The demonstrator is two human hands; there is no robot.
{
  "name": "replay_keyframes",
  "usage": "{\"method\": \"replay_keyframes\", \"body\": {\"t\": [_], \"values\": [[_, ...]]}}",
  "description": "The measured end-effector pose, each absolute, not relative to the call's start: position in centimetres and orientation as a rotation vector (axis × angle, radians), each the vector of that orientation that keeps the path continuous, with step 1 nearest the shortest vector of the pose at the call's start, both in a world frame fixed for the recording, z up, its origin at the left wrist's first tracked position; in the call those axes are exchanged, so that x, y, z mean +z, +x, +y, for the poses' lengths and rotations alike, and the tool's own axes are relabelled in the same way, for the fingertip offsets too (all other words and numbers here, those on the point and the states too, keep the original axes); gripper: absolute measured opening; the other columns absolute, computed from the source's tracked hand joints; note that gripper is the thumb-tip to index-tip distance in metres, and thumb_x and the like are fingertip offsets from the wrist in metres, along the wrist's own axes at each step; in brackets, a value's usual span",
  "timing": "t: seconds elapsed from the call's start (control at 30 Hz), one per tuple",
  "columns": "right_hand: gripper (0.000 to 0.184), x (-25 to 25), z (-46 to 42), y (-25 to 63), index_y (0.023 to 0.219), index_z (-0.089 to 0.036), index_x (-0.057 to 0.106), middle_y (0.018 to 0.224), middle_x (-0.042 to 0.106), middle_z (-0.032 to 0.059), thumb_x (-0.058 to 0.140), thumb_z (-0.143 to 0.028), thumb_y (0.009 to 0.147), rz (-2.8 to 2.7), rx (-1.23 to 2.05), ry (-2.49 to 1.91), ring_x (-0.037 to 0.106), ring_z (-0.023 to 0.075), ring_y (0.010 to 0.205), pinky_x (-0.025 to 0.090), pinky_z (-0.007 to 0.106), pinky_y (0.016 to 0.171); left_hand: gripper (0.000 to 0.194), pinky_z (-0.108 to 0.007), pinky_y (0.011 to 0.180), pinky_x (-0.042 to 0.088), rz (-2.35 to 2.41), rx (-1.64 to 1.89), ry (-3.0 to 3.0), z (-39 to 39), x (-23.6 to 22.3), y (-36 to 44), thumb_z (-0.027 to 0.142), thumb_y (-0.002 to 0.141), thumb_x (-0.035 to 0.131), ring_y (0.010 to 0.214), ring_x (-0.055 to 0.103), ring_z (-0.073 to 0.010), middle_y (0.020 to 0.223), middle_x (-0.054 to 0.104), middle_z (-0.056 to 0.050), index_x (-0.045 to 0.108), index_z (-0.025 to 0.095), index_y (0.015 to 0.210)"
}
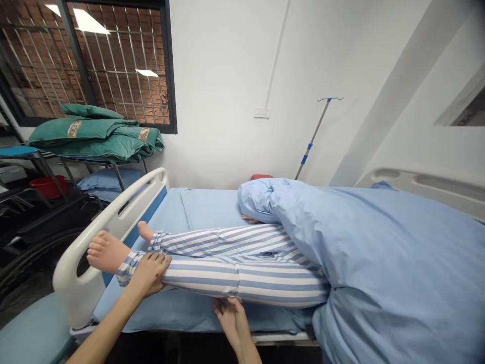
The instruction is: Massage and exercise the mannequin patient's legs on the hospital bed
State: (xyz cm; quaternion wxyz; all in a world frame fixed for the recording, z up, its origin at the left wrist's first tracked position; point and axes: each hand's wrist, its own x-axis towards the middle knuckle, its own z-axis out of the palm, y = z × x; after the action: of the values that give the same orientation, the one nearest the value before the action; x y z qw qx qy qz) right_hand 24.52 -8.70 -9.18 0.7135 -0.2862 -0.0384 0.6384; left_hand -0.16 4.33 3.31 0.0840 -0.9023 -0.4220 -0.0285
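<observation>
A figure in blue-and-white striped trousers (235, 263) lies on a hospital bed, its bare feet (106, 250) near the white footboard (94, 237). A light blue quilt (379, 253) covers its upper body. My left hand (149, 273) is closed round the near leg's ankle at the trouser cuff. My right hand (231, 311) sits under the near leg around the knee, fingers pressed up against the cloth from the blue sheet (178, 308).
Folded green blankets (98, 134) lie on a rack at the left below a barred window. A drip stand (316, 134) stands behind the bed. A white side rail (428, 184) runs at far right. A wheelchair (34, 237) and red basin (47, 184) stand at left.
</observation>
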Motion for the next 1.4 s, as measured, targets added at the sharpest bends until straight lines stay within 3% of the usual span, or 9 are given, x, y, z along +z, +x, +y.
{"method": "replay_keyframes", "body": {"t": [0.13, 0.33, 0.57, 0.83, 1.03, 1.4], "values": [[0.017, -10.8, -8.3, 24.1, 0.068, -0.025, 0.059, 0.078, 0.064, -0.0023, 0.066, -0.019, 0.054, -0.028, 1.425, -0.661, 0.059, 0.0186, 0.080, 0.046, 0.041, 0.083, 0.050, -0.041, 0.081, 0.034, -1.273, -0.024, -2.687, 3.8, 2.3, -0.1, 0.023, 0.062, 0.052, 0.093, 0.050, -0.0295, 0.101, 0.059, -0.011, 0.053, 0.019, 0.112], [0.014, -9.9, -9.2, 24.8, 0.068, -0.022, 0.061, 0.078, 0.064, 0.0003, 0.067, -0.018, 0.056, -0.041, 1.462, -0.629, 0.059, 0.0205, 0.081, 0.047, 0.042, 0.081, 0.051, -0.039, 0.083, 0.034, -1.366, -0.067, -2.709, 3.5, 0.4, -0.5, 0.022, 0.060, 0.053, 0.095, 0.051, -0.0284, 0.100, 0.059, -0.009, 0.052, 0.019, 0.110], [0.015, -3.6, -10.4, 26.9, 0.066, -0.020, 0.062, 0.082, 0.064, 0.0013, 0.070, -0.011, 0.056, -0.163, 1.387, -0.598, 0.056, 0.0235, 0.091, 0.044, 0.045, 0.084, 0.049, -0.034, 0.085, 0.034, -1.550, -0.294, -2.752, 4.1, 0.0, 1.9, 0.025, 0.056, 0.056, 0.099, 0.052, -0.0255, 0.104, 0.061, -0.006, 0.052, 0.020, 0.105], [0.008, 3.5, -10.9, 30.7, 0.064, -0.018, 0.062, 0.085, 0.062, 0.0028, 0.069, -0.017, 0.062, -0.396, 1.300, -0.756, 0.053, 0.0234, 0.097, 0.044, 0.045, 0.086, 0.059, -0.031, 0.082, 0.037, -1.745, -0.640, -2.867, 3.3, -3.2, 8.4, 0.030, 0.052, 0.064, 0.098, 0.053, -0.0233, 0.107, 0.059, -0.003, 0.048, 0.023, 0.109], [0.014, 2.5, -11.1, 31.2, 0.070, -0.017, 0.063, 0.090, 0.062, 0.0054, 0.072, -0.020, 0.060, -0.412, 1.275, -0.883, 0.051, 0.0265, 0.102, 0.045, 0.043, 0.083, 0.056, -0.030, 0.082, 0.036, -1.834, -0.715, -2.876, 2.5, -5.9, 9.6, 0.027, 0.052, 0.063, 0.097, 0.053, -0.0221, 0.101, 0.059, -0.003, 0.048, 0.021, 0.106], [0.012, 1.4, -11.4, 30.9, 0.069, -0.018, 0.063, 0.085, 0.061, 0.0039, 0.072, -0.021, 0.061, -0.370, 1.228, -0.894, 0.054, 0.0248, 0.097, 0.046, 0.043, 0.082, 0.065, -0.032, 0.090, 0.034, -1.894, -0.751, -2.841, 2.3, -5.9, 9.1, 0.024, 0.050, 0.063, 0.104, 0.050, -0.0223, 0.114, 0.057, -0.005, 0.048, 0.020, 0.113]]}}
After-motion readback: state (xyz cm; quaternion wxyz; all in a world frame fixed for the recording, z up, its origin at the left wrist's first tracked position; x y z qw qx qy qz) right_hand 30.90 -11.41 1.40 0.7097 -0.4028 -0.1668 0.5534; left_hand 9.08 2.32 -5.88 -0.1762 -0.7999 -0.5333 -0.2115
